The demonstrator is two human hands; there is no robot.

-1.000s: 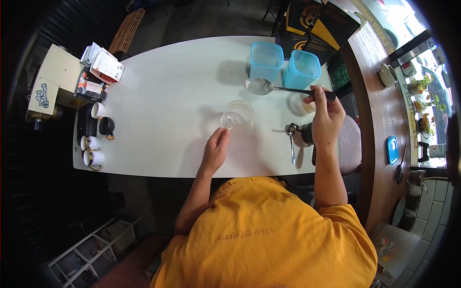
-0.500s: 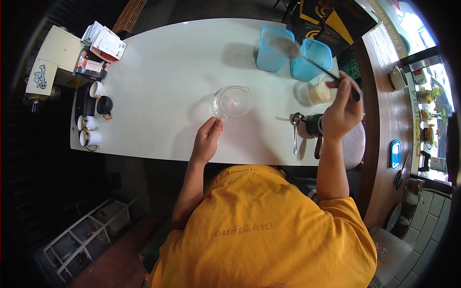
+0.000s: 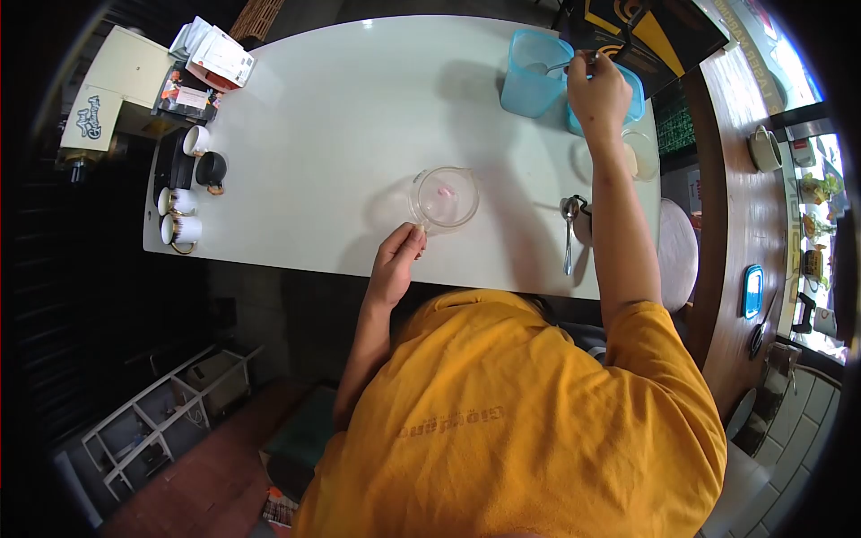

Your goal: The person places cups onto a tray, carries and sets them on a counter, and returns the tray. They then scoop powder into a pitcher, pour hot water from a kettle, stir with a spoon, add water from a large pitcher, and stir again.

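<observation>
My left hand pinches the handle of a clear glass measuring jug, which rests on or just above the white table. A little pink stuff shows at the jug's bottom. Farther off, my right hand grips a long-handled spoon. The spoon's bowl is at the mouth of the left blue container, apparently inside it. Directly below my right hand stands a second blue container, partly hidden. Behind my right forearm is a clear cup with something beige in it.
Metal spoons lie near the table's front edge, beside a dark item mostly covered by my forearm. Several cups line the left end of the white table. A black and yellow box stands at the back right.
My right hand has reached forward and left, bringing the long-handled spoon down to the left blue container. The left hand keeps hold of the jug. The whole view has shifted slightly.
</observation>
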